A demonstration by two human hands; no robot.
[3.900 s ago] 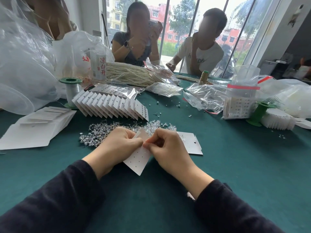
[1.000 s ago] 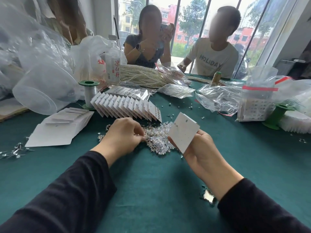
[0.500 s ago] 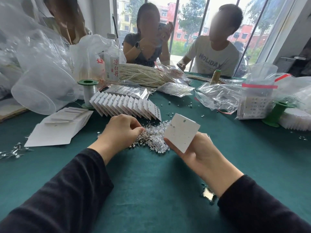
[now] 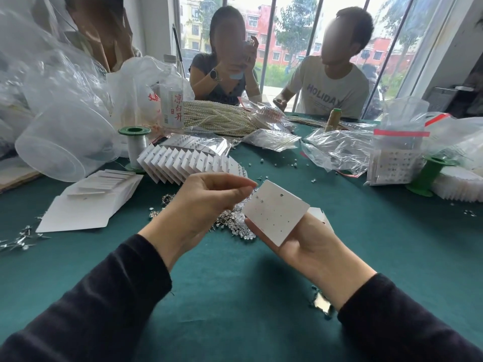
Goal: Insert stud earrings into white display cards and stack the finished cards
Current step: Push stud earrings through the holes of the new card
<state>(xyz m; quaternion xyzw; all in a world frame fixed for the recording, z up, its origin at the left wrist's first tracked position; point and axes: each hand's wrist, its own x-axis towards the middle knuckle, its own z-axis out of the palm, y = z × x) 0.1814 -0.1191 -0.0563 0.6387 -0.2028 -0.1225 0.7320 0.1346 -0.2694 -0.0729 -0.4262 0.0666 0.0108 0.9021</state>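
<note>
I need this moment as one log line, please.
left hand: fingertips pinched beside card | right hand: holds card | card: most holes empty | studs: heap on table

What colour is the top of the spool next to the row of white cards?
Green: the spool top, clear in the head view.

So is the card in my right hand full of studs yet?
Mostly empty: the card, held in the right hand, shows rows of bare holes, with what look like two studs near its top edge.

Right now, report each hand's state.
Left hand: fingertips pinched together; on what, cannot tell.
Right hand: grip closed on the white card.
</note>
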